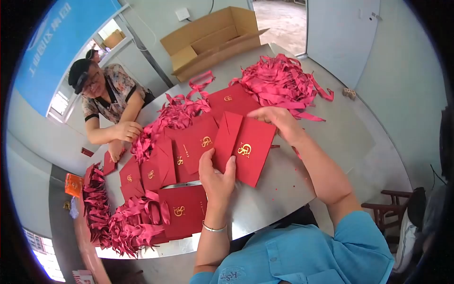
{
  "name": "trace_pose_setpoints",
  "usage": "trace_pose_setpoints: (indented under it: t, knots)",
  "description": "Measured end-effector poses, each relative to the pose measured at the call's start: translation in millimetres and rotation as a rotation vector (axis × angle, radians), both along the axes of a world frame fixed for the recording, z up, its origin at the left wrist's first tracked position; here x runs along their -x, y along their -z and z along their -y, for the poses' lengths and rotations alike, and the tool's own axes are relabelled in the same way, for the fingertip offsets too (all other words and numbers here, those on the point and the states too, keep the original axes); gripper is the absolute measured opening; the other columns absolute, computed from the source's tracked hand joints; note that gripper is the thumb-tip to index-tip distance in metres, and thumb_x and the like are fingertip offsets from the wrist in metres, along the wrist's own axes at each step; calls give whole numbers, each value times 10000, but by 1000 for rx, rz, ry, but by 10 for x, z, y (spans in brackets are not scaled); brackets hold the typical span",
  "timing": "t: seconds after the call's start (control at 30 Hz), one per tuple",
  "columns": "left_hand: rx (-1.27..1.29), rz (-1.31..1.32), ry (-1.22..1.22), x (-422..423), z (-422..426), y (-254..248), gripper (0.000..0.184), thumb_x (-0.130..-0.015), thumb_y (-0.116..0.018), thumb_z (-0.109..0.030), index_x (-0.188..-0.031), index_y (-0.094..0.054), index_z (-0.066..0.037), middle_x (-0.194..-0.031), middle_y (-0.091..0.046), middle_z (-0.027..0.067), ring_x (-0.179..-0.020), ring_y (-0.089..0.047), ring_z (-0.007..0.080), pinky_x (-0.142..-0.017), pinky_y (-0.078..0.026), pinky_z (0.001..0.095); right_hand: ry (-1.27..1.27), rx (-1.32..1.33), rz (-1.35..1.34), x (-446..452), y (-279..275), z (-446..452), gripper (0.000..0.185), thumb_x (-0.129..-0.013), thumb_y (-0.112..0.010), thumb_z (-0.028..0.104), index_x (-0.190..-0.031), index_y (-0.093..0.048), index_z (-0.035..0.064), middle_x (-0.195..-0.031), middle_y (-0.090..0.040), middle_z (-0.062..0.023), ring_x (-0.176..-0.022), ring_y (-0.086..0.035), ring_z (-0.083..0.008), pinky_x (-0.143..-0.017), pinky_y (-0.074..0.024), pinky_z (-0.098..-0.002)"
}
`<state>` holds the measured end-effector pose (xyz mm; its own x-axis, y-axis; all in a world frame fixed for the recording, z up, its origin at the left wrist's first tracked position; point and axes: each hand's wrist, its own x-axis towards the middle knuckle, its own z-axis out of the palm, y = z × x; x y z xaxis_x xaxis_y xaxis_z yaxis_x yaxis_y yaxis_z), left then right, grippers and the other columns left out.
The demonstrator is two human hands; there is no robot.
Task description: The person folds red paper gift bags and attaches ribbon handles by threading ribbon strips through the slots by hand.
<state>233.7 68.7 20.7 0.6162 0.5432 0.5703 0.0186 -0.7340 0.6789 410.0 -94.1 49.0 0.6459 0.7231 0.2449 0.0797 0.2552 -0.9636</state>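
Observation:
In front of my chest I hold a flat-folded red paper bag (257, 151) with a gold logo, tilted above the table. My left hand (218, 180) is closed on its lower left part, with the thumb on the front face. At the upper right corner, my right hand (279, 122) grips the edge, its fingers bent over the top; the thumb is hardly visible. Just left of the held bag, more flat red bags (195, 142) overlap in a row on the table. Near my left forearm lies another stack of red bags (184, 208) with gold print.
Heaps of pink ribbon (279, 80) lie at the far right, mid-left and front left (137, 227) of the metal table (340, 142). An open cardboard box (213, 40) stands behind it. Across the table a co-worker (113, 94) handles ribbons and a small red piece.

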Motion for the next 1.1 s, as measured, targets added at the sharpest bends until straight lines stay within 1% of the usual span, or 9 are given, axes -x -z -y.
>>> trace_pose_setpoints:
  t: [0.17, 0.33, 0.5, 0.57, 0.7, 0.77, 0.8, 0.93, 1.1]
  knots:
    - [232, -61, 43, 36, -17, 19, 426, -764, -772, -174, -1069, -603, 69, -990, -647, 196, -877, -628, 275, -787, -496, 343, 19, -33, 201, 19, 10, -17, 806, -887, -447, 684, -1266, -536, -22, -1055, -637, -91, -980, -596, -146, -872, -464, -306]
    - [353, -161, 84, 96, 65, -81, 356, -854, -693, -179, -1090, -613, 75, -942, -668, 133, -853, -609, 165, -771, -497, 294, -109, -96, 145, -56, 136, -11, 862, -825, -521, 718, -1264, -539, -24, -1121, -614, -88, -1017, -590, -153, -869, -470, -302]
    - [512, -160, 193, 66, 144, 38, 338, -872, -675, -169, -1076, -597, 88, -907, -669, 166, -786, -629, 187, -707, -512, 300, 7, -5, 252, 193, -44, -54, 830, -803, -574, 704, -1251, -561, 5, -1170, -587, -75, -1035, -590, -150, -854, -473, -280]
    - [443, -126, 260, 67, 184, 88, 329, -888, -659, -171, -1080, -596, 88, -913, -666, 160, -789, -618, 165, -702, -508, 290, -45, -91, 109, 200, -41, -46, 534, -868, -653, 462, -1241, -595, 84, -967, -615, -1, -767, -565, -59, -641, -471, -207]
    - [742, -245, 427, 142, 337, -38, 354, -917, -625, -173, -1130, -558, 102, -920, -656, 143, -789, -591, 123, -671, -494, 254, -109, -75, 39, 147, -88, 15, 431, -904, -621, 358, -1233, -599, 80, -976, -625, 5, -768, -564, -52, -641, -471, -203]
    - [638, -236, 458, 152, 369, -18, 390, -923, -621, -186, -1157, -529, 113, -887, -662, 131, -745, -579, 104, -642, -489, 240, -145, 19, -28, 140, -127, 38, 431, -888, -578, 329, -1196, -615, 30, -1030, -619, -21, -902, -554, -84, -734, -445, -230]
    - [560, -268, 477, 156, 384, -53, 407, -925, -620, -198, -1165, -521, 115, -862, -668, 129, -713, -581, 104, -623, -490, 244, -95, 30, -16, 151, -167, 22, 336, -889, -519, 187, -1160, -636, 27, -975, -614, -5, -857, -545, -70, -723, -442, -223]
    - [448, -298, 567, 168, 356, -82, 557, -883, -670, -306, -1191, -493, 123, -815, -679, 154, -675, -626, 141, -609, -506, 270, -119, 207, -57, 170, -397, 117, 309, -892, -494, 122, -1146, -641, 27, -938, -616, 7, -818, -544, -61, -720, -440, -222]
    - [356, -261, 652, 219, 148, -39, 754, -832, -649, -551, -1216, -511, 82, -820, -691, 149, -729, -681, 210, -682, -544, 312, -170, 14, -51, 63, -199, 58, 246, -945, -526, 206, -1076, -650, 38, -917, -640, -4, -816, -590, -56, -629, -475, -202]
